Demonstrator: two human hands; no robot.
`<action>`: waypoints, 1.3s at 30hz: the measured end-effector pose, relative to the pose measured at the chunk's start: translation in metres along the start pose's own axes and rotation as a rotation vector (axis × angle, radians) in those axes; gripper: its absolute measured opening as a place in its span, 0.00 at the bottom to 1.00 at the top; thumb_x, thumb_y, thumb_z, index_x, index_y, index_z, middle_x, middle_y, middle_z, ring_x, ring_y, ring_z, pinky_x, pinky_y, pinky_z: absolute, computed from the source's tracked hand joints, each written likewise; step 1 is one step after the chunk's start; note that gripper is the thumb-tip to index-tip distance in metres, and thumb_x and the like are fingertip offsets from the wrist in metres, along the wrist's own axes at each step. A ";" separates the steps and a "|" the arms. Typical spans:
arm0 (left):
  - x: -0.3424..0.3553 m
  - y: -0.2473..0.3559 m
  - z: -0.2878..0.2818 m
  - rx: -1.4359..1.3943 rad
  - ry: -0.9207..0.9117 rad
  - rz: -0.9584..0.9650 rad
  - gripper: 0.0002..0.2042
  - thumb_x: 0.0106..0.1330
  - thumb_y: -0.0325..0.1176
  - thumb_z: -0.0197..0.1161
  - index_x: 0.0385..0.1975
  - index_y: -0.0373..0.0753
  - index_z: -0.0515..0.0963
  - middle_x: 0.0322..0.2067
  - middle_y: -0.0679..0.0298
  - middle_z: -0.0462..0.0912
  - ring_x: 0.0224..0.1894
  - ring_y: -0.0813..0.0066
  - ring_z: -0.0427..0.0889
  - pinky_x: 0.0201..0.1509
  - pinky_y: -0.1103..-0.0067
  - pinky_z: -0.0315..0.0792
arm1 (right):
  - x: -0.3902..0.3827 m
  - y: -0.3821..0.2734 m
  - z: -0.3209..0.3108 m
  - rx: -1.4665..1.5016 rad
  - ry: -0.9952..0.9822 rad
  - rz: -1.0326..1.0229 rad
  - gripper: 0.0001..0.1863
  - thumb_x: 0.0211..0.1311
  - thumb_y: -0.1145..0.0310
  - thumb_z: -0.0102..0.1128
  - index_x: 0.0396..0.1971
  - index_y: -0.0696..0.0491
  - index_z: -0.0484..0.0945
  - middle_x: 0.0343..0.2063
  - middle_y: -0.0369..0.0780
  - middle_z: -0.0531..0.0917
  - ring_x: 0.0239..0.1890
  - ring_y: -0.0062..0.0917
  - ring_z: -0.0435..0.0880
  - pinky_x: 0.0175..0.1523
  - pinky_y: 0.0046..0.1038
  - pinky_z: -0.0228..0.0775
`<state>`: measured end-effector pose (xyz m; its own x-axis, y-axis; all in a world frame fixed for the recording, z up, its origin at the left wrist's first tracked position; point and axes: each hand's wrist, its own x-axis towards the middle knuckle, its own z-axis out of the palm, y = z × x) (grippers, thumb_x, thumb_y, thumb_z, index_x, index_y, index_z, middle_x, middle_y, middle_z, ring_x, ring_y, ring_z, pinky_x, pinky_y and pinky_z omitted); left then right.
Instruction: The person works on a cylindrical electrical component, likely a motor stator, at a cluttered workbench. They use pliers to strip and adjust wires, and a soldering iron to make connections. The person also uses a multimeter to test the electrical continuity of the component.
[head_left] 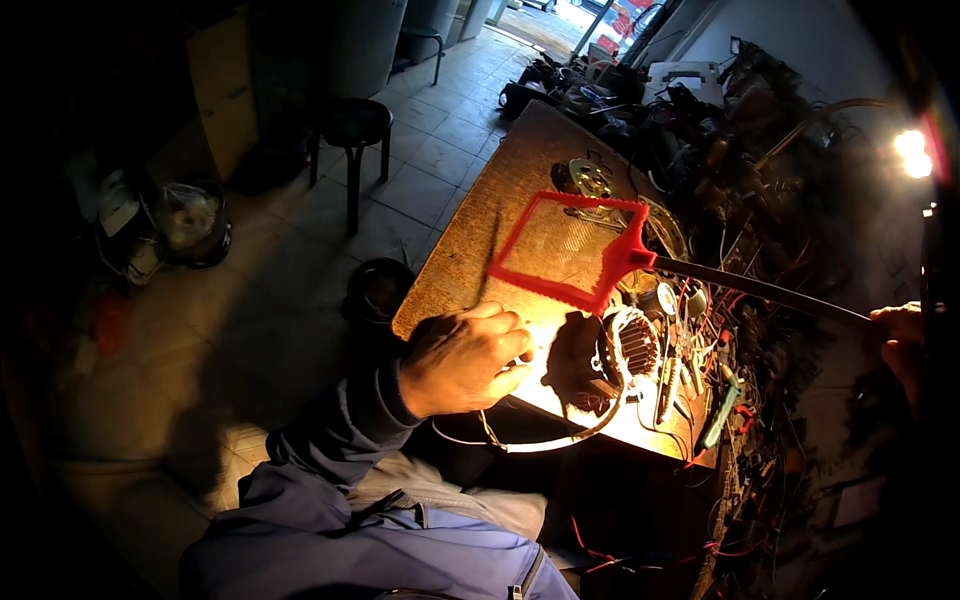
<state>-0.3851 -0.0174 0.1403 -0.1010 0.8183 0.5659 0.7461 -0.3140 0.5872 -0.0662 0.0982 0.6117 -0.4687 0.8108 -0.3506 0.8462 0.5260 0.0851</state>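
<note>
My right hand (903,338), at the far right edge, is wrapped round the thin dark handle of a red fly swatter (625,262). The swatter's square mesh head is held over the wooden table. My left hand (470,360) is at the table's near left edge, its fingers curled; a small pale spot shows by the fingertips, too small to name. Right of it on the table lies a round motor stator (636,343) with copper windings and slots. A pale sleeved cable (560,443) curves from the stator over the table's near edge, below my left hand.
A lit lamp (912,153) shines from the right. Tools, including a green-handled one (720,415), and tangled wires crowd the right side of the wooden table (460,240). A metal disc (590,178) lies farther back. Dark stools (355,125) stand on the tiled floor.
</note>
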 end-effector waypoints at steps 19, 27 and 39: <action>0.004 -0.001 0.005 0.005 0.075 0.080 0.05 0.58 0.29 0.73 0.32 0.39 0.85 0.31 0.61 0.85 0.37 0.58 0.82 0.42 0.65 0.76 | 0.059 0.063 0.082 0.165 0.658 -0.269 0.21 0.63 0.79 0.67 0.57 0.56 0.85 0.34 0.35 0.84 0.30 0.16 0.76 0.35 0.22 0.69; 0.010 0.010 0.000 0.001 0.031 0.032 0.07 0.54 0.24 0.75 0.30 0.39 0.84 0.30 0.59 0.83 0.36 0.54 0.81 0.40 0.64 0.75 | -0.055 0.197 0.114 0.519 0.510 0.075 0.20 0.62 0.72 0.71 0.56 0.56 0.86 0.36 0.34 0.88 0.29 0.13 0.79 0.34 0.19 0.70; 0.009 0.010 -0.001 0.013 -0.034 -0.023 0.07 0.56 0.24 0.76 0.31 0.37 0.85 0.34 0.59 0.87 0.39 0.59 0.85 0.44 0.69 0.77 | -0.106 0.520 0.317 -0.206 0.996 0.430 0.20 0.72 0.70 0.66 0.60 0.64 0.80 0.50 0.48 0.87 0.55 0.39 0.87 0.60 0.36 0.77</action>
<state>-0.3787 -0.0136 0.1520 -0.0963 0.8413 0.5319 0.7524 -0.2883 0.5922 0.5038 0.2040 0.3975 -0.2181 0.7315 0.6460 0.9725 0.1079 0.2062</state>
